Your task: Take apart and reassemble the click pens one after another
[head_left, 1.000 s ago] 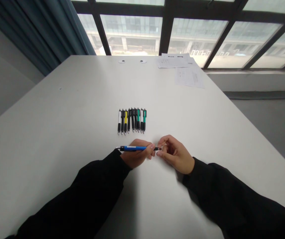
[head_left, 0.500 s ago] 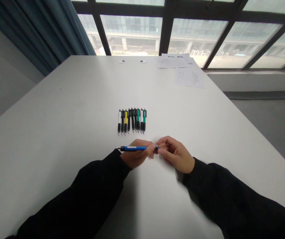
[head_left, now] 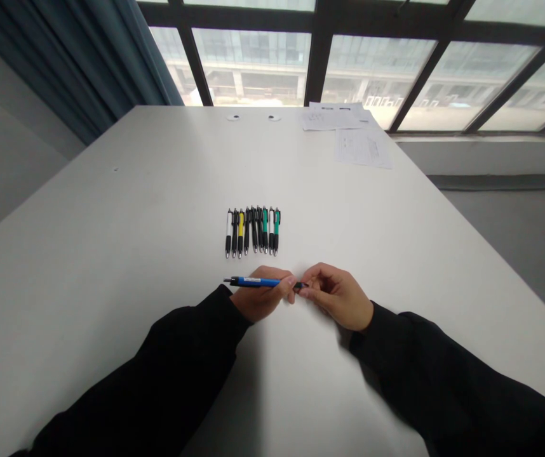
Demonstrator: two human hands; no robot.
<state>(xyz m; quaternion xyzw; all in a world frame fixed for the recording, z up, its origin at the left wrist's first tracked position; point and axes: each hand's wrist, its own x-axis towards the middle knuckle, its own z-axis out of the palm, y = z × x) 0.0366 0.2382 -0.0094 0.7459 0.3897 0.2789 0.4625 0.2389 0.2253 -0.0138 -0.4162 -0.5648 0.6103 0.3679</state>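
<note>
Low over the table, a blue pen (head_left: 262, 282) with a white label lies nearly level, its silver-and-black end pointing left. My left hand (head_left: 263, 301) is closed around it, thumb across the black section near the right end. There the bent thumb and fingers of my right hand (head_left: 342, 297) pinch the pen's tip end, which their grip partly hides. Just beyond my hands, several pens lie side by side in a row, among them a yellow pen (head_left: 241, 227), a green pen (head_left: 277, 225) and a white pen (head_left: 228, 227); others are black.
The white table (head_left: 168, 190) stretches to a large window (head_left: 253, 63). Printed papers (head_left: 363, 147) lie at its far right corner. Two small oval fittings (head_left: 274, 117) sit along the far edge. A blue curtain (head_left: 124, 57) hangs at the left.
My right fingers have shifted slightly at the pen's right end, and that end is tilted down a little more. My left hand keeps its hold; the row of pens is unchanged.
</note>
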